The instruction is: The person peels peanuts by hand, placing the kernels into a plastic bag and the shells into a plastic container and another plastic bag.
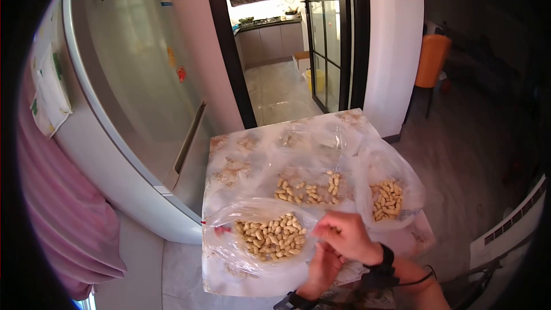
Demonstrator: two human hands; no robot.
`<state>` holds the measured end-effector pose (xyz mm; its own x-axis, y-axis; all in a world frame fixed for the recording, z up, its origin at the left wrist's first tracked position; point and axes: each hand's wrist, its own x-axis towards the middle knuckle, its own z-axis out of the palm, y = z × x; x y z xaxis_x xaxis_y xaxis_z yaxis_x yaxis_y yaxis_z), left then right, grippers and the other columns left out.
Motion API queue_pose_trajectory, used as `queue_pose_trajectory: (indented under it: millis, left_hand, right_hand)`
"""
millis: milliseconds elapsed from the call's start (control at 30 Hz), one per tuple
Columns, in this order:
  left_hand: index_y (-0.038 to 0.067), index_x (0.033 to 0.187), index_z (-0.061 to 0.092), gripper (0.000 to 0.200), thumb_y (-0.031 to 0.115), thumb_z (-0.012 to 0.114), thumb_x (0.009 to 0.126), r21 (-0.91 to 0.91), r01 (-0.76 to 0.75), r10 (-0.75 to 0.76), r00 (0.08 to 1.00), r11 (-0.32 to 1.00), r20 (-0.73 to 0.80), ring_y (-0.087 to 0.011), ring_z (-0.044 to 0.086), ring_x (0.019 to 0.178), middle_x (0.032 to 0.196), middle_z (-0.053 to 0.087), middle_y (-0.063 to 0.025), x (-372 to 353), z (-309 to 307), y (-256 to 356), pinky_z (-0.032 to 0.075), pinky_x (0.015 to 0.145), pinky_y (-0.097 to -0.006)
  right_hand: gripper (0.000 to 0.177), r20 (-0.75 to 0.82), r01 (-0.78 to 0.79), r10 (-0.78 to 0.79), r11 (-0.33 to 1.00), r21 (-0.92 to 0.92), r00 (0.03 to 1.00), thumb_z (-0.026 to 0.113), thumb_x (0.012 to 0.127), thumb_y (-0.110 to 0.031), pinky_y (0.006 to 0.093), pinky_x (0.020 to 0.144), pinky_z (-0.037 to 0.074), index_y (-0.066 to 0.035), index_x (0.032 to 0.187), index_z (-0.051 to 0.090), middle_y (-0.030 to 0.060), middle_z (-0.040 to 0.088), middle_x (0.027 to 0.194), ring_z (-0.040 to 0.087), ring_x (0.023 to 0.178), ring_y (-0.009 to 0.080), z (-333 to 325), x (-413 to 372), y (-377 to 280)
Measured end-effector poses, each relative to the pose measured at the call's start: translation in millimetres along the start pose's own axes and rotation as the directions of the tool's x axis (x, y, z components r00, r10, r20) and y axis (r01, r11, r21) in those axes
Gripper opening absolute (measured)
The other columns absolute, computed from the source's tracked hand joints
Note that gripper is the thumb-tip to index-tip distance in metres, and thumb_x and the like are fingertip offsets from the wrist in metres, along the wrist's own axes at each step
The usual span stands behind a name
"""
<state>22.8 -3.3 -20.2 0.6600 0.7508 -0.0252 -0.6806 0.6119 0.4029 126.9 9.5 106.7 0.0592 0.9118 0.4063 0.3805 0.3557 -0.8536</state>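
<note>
At the front of the table, my right hand [349, 236] is bent over my left hand [324, 267], fingers close together. Both hands are closed, and whatever sits between the fingertips is hidden or too small to name. Just left of them lies an open clear plastic bag [221, 241] with a heap of unshelled peanuts [272, 238]. Behind my hands, more peanuts [310, 192] are scattered in a clear plastic container or sheet, its kind hard to tell. A second plastic bag [373, 163] with peanuts [387, 200] stands to the right of my hands.
A patterned cloth covers the table [229, 166]. Along its left side stands a tall fridge [138, 80]. Beyond the far edge, a doorway with a glass door [327, 34] leads to a kitchen. An orange chair [432, 60] and a white slatted unit [511, 218] are at right.
</note>
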Motion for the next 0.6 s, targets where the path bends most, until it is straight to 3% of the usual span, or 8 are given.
queue_pose_trajectory:
  millis: [100, 200, 367, 433, 467, 500, 533, 600]
  left_hand:
    - [0.007, 0.137, 0.039, 0.052, 0.045, 0.037, 0.101, -0.027, 0.035, -0.036, 0.998, 0.999, -0.042, -0.0277, 0.045, 0.129, 0.141, 0.043, -0.0132, 3, -18, -4, 0.033, 0.111, -0.0444]
    - [0.007, 0.134, 0.041, 0.046, 0.04, 0.034, 0.103, -0.132, 0.006, 0.003, 0.997, 0.991, 0.071, -0.0214, 0.046, 0.125, 0.136, 0.047, -0.0088, 14, -112, -55, 0.038, 0.106, -0.0359]
    - [0.011, 0.135, 0.041, 0.043, 0.039, 0.033, 0.104, -0.222, 0.046, 0.002, 0.977, 0.974, 0.212, -0.0189, 0.046, 0.123, 0.133, 0.048, -0.0052, 17, -78, -50, 0.04, 0.102, -0.0329]
    - [0.006, 0.144, 0.033, 0.055, 0.04, 0.039, 0.102, -0.413, -0.501, 0.629, 0.726, 0.761, 0.278, -0.0317, 0.038, 0.134, 0.143, 0.043, -0.0132, 39, -46, -67, 0.027, 0.114, -0.0428]
    - [0.006, 0.144, 0.033, 0.055, 0.04, 0.039, 0.102, -0.409, -0.505, 0.629, 0.731, 0.76, 0.266, -0.0317, 0.038, 0.134, 0.143, 0.043, -0.0132, 31, -25, -45, 0.027, 0.114, -0.0428]
    - [0.007, 0.142, 0.035, 0.052, 0.04, 0.037, 0.102, -0.246, -0.286, 0.331, 0.928, 0.926, 0.171, -0.0291, 0.04, 0.132, 0.142, 0.042, -0.0134, 14, 0, -8, 0.03, 0.113, -0.0426]
    - [0.007, 0.14, 0.037, 0.049, 0.039, 0.034, 0.103, -0.119, -0.001, 0.003, 1.0, 0.993, 0.019, -0.0266, 0.043, 0.131, 0.142, 0.042, -0.0137, 5, 15, 12, 0.033, 0.111, -0.0424]
    - [0.005, 0.14, 0.036, 0.048, 0.035, 0.031, 0.104, -0.083, -0.022, 0.019, 0.999, 0.996, -0.041, -0.0253, 0.044, 0.13, 0.142, 0.042, -0.0146, 6, 12, 10, 0.033, 0.111, -0.0414]
  right_hand:
    - [0.016, 0.014, 0.123, -0.123, 0.989, -0.086, 0.992, 0.075, 0.079, -0.018, 0.0348, 0.056, 0.047, -0.005, 0.08, 0.066, 0.0076, 0.063, 0.073, 0.062, 0.064, 0.0278, 16, -33, 34]
    - [0.017, -0.066, 0.174, -0.192, 0.961, -0.213, 0.979, 0.074, 0.079, -0.02, 0.0357, 0.058, 0.047, -0.006, 0.081, 0.064, 0.0067, 0.063, 0.072, 0.062, 0.066, 0.0261, 31, -54, 61]
    - [0.012, -0.034, 0.173, -0.189, 0.946, -0.273, 0.981, 0.07, 0.081, -0.013, 0.0377, 0.063, 0.045, -0.006, 0.084, 0.06, 0.0087, 0.056, 0.078, 0.057, 0.073, 0.0282, 32, -56, 54]
    - [0.011, -0.036, 0.191, -0.207, 0.945, -0.266, 0.978, 0.068, 0.082, -0.013, 0.0384, 0.066, 0.044, -0.006, 0.085, 0.06, 0.0092, 0.055, 0.08, 0.056, 0.076, 0.0287, 34, -54, 57]
    - [0.01, -0.041, 0.215, -0.234, 0.94, -0.265, 0.971, 0.067, 0.082, -0.012, 0.0391, 0.069, 0.044, -0.006, 0.086, 0.06, 0.0098, 0.055, 0.082, 0.056, 0.079, 0.0292, 35, -54, 57]
    - [0.009, -0.031, 0.191, -0.204, 0.953, -0.236, 0.979, 0.064, 0.084, -0.01, 0.0394, 0.072, 0.043, -0.005, 0.089, 0.06, 0.0107, 0.055, 0.086, 0.055, 0.083, 0.0301, 34, -54, 56]
    - [0.009, -0.025, 0.184, -0.195, 0.956, -0.23, 0.981, 0.064, 0.084, -0.01, 0.0394, 0.072, 0.043, -0.005, 0.089, 0.06, 0.0107, 0.055, 0.086, 0.055, 0.083, 0.0301, 31, -52, 55]
    - [0.009, -0.062, 0.253, -0.272, 0.943, -0.215, 0.96, 0.062, 0.084, -0.009, 0.0383, 0.072, 0.044, -0.004, 0.092, 0.06, 0.0116, 0.056, 0.087, 0.055, 0.082, 0.0306, 24, -47, 51]
